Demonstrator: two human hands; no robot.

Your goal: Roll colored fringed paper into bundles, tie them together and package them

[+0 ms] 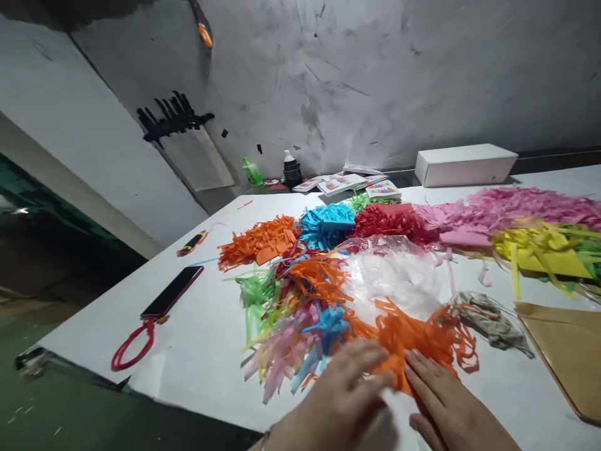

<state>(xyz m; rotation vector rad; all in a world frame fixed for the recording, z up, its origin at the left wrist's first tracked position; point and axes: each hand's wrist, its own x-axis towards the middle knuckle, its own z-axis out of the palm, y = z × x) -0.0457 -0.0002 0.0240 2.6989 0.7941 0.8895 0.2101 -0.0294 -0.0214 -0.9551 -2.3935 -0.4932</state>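
My right hand (444,401) lies with its fingers flat on the near edge of a bundle of orange fringed tissue paper (413,332), its thumb set off to the side. Just left of it, my left hand (342,394) is a little blurred, fingers apart and reaching toward the same orange bundle; I see nothing in it. Beside the left hand is a mixed pile of paper strips (286,344) in green, yellow, pink and blue. Behind the orange bundle sits a crumpled clear plastic bag (394,275).
Fringed bundles in orange (258,241), blue (326,222), red (389,220), pink (516,210) and yellow (544,247) line the back. A phone (173,292), a cutter (191,243), a cloth pouch (491,319), a brown envelope (563,351) and a white box (464,166) surround them.
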